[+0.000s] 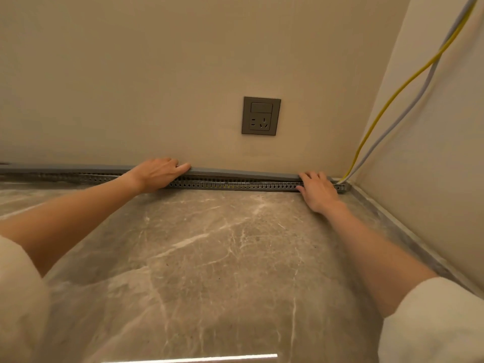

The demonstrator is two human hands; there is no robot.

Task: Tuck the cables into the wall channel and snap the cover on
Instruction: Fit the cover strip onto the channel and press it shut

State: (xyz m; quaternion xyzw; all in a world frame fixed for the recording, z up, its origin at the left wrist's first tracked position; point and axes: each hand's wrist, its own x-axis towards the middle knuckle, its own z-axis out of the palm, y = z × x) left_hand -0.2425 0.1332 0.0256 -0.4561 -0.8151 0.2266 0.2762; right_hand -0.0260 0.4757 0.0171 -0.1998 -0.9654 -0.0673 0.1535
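Along the foot of the wall we have the cables (361,150) tucked in the channel (235,185), and our left hand (157,174) and right hand (318,191), fingers flat, press the cover (235,172), which looks not yet fully snapped.

The cover (235,172) under my hands is a plain blue-grey, and the channel (235,185) beneath it is a darker grey, punched along its face with a row of small keyhole-shaped slots. A yellow cable (392,99) and a pale grey cable (408,111) run down the right wall, and yellow shows through some of the slots. The floor (222,258) is grey-brown marble with white veins. The walls (131,74) are plain cream. The socket plate (261,115) is dark grey. My sleeves (432,323) are white.
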